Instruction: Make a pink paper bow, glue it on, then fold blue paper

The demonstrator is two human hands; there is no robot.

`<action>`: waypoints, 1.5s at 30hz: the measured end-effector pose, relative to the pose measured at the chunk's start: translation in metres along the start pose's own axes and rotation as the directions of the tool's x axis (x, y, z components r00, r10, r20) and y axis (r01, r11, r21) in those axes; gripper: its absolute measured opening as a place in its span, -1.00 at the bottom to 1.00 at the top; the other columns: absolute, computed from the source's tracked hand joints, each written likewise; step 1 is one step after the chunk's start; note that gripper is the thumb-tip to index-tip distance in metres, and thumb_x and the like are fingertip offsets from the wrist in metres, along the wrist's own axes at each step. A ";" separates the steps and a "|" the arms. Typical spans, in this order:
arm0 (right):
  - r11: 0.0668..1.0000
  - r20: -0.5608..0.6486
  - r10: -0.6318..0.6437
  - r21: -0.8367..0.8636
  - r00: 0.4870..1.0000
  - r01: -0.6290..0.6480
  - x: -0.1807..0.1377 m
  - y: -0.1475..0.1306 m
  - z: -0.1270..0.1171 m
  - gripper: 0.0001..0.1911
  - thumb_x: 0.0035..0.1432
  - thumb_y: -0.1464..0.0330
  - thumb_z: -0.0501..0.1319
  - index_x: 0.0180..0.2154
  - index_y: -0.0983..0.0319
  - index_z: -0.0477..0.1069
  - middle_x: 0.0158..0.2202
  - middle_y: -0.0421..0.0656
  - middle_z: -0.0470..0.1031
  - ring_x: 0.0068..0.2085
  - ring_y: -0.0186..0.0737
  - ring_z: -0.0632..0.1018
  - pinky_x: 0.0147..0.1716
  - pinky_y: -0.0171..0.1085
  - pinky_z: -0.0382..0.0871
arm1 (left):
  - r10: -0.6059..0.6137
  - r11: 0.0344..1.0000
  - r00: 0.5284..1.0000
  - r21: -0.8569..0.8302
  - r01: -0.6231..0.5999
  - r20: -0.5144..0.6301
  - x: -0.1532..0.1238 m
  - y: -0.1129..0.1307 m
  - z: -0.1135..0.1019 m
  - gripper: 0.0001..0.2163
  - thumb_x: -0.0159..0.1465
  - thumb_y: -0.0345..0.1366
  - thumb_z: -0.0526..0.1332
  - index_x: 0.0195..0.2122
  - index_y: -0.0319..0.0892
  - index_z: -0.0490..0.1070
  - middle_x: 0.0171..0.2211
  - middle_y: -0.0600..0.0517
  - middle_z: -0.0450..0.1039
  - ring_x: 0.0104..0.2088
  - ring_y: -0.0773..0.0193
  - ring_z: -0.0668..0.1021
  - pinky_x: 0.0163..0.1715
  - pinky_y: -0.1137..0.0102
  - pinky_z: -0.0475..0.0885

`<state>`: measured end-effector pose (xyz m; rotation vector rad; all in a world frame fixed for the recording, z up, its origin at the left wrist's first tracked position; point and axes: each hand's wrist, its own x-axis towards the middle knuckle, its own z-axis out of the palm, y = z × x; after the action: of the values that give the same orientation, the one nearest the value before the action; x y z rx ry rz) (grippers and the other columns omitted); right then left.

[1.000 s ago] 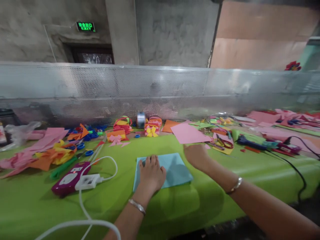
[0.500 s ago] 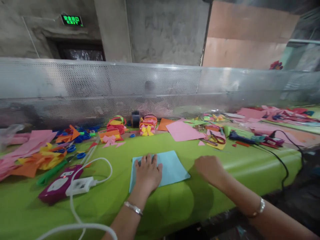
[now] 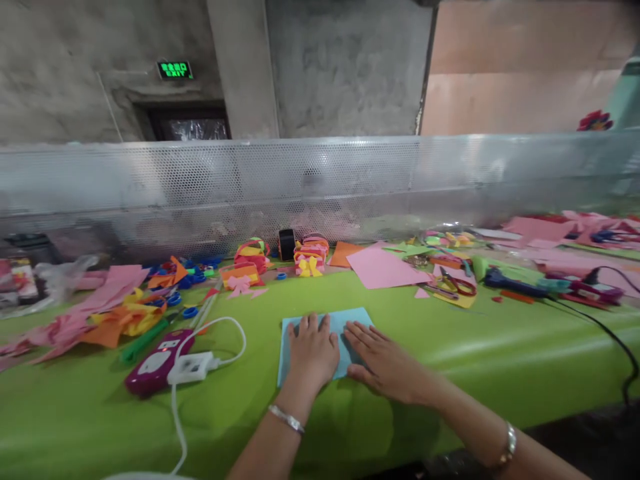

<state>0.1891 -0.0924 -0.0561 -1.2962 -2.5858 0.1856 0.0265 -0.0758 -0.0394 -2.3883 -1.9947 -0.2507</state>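
Note:
A light blue sheet (image 3: 345, 319), paper or thin felt, lies flat on the green-covered table (image 3: 280, 440) in front of me. My left hand (image 3: 313, 352) rests palm down on its left half, fingers stretched out and slightly spread. On the sheet's right part lies my right hand (image 3: 383, 363), also flat, with its fingers straight and pointing up and left. Both hands touch the sheet and neither grips it. Much of the sheet's middle and right edge is hidden under the hands.
Left of the hands is a purple power strip (image 3: 157, 363) with a white plug and cable. Behind lie a pink sheet (image 3: 385, 267), small decorated baskets (image 3: 310, 257) and scissors (image 3: 463, 285). A perforated metal screen (image 3: 270, 180) runs along the back. Coloured scraps (image 3: 125, 317) pile up at left.
My right hand has moved left from the bare table onto the blue sheet and opened flat. My left hand stays on the sheet. The view has shifted, so the scene sits further right.

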 end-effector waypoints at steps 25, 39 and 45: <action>0.993 -0.213 -0.067 -0.106 0.975 0.045 -0.002 0.003 0.017 -0.37 0.24 0.08 -0.05 0.16 0.38 0.22 0.20 0.13 0.18 0.21 0.04 0.21 0.14 0.05 0.17 | 0.000 0.982 0.990 -0.187 0.026 0.141 0.034 -0.061 -0.035 -0.68 0.25 -0.21 0.15 0.02 -0.16 0.30 0.04 -0.08 0.32 -0.05 0.14 0.44 -0.08 0.10 0.39; 0.543 -0.373 0.543 0.840 0.752 0.025 -0.052 -0.041 0.026 -0.63 0.12 0.13 0.15 -0.14 0.23 0.43 -0.16 0.04 0.53 -0.18 -0.11 0.57 -0.26 -0.23 0.53 | -0.460 0.289 0.887 -0.938 0.194 0.042 -0.031 -0.057 -0.046 -0.61 -0.13 0.08 0.21 -0.47 -0.17 0.35 -0.53 0.06 0.45 -0.49 0.26 0.50 -0.44 0.37 0.40; 0.105 -0.196 0.594 0.980 0.780 0.166 -0.040 -0.052 0.009 -0.38 -0.08 0.03 0.28 -0.03 0.23 0.36 -0.08 0.06 0.50 -0.09 0.00 0.53 -0.16 -0.11 0.46 | -0.475 -0.292 0.849 -0.951 0.097 0.233 -0.087 -0.015 -0.030 -0.62 -0.24 -0.09 0.44 -0.46 -0.15 0.39 -0.50 0.08 0.50 -0.43 0.26 0.52 -0.41 0.42 0.41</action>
<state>0.1696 -0.1560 -0.0599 -0.8774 -1.0556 1.1695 -0.0066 -0.1613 -0.0231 -1.4183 -2.4676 -3.1385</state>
